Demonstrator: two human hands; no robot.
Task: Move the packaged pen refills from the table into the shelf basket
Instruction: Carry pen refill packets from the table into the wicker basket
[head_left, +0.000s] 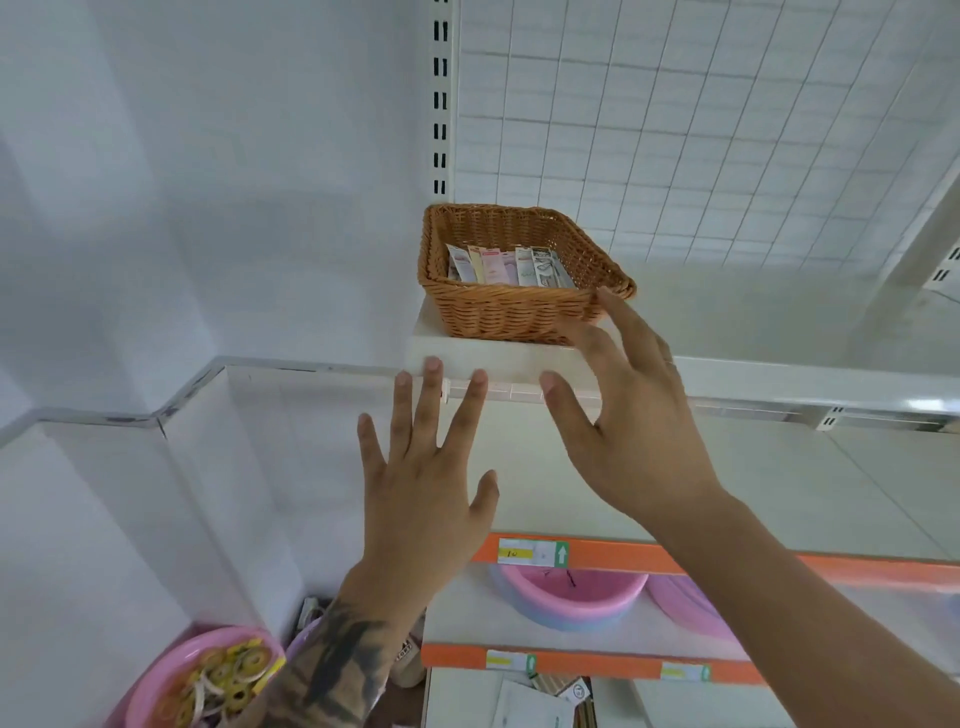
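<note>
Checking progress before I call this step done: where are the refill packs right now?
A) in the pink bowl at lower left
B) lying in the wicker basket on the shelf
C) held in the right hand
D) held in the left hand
B: the packs lie side by side inside the basket on the shelf, while the left hand and right hand are both spread open and hold nothing.

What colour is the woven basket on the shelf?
The basket is golden brown wicker, seen in the head view.
</note>
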